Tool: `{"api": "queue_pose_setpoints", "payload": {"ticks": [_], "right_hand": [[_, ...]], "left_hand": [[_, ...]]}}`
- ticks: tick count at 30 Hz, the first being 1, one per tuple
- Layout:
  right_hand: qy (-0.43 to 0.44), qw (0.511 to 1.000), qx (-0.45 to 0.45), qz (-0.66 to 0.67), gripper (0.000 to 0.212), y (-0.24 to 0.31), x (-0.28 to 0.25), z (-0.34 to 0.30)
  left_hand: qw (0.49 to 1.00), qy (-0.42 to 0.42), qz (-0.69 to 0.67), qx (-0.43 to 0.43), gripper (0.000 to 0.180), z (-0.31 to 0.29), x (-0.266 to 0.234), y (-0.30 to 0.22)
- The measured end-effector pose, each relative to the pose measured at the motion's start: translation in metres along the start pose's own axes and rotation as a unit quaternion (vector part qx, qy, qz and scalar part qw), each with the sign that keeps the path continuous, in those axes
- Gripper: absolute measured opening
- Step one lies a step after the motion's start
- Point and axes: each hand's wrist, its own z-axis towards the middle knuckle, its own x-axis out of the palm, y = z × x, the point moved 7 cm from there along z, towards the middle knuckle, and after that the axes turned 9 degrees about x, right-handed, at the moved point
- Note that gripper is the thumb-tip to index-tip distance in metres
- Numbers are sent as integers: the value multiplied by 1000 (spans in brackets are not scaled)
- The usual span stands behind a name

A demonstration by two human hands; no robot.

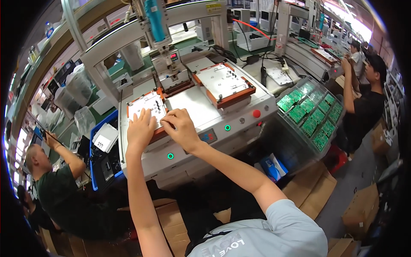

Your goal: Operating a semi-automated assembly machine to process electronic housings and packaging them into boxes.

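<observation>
My left hand (pixel 141 130) lies with its fingers stretched out over the near edge of the left white fixture plate (pixel 145 103), which sits in an orange-brown frame. Beside it my right hand (pixel 180 127) is closed, thumb and fingertips bent together at the plate's right near corner. Whatever they pinch, if anything, is too small to tell. Dark small parts stand on the plate just beyond my fingers. A second white fixture plate (pixel 216 81) in a like frame rests to the right on the same white benchtop machine (pixel 192 111).
A machine head (pixel 169 68) hangs behind the plates under a metal gantry. A red button (pixel 256 113) and green-lit buttons line the front. At right, a clear tray (pixel 295 124) holds green circuit boards. A blue bin (pixel 93 150) stands left. Co-workers sit on both sides.
</observation>
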Motion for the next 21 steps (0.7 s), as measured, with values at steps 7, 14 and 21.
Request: {"api": "queue_pose_setpoints", "payload": {"ticks": [7,14,21], "right_hand": [[46,998,-43,-1,15,-3,-8,2],[60,994,-59,-67,35,-8,-37,-46],[75,965,-112,-223,37,-55,-113,-85]], "left_hand": [[998,-43,-44,-23,40,-2,-15,-7],[985,-150,-75,-27,29,-13,-35,-17],[960,-279,28,-12,39,-87,-17,-51]]}}
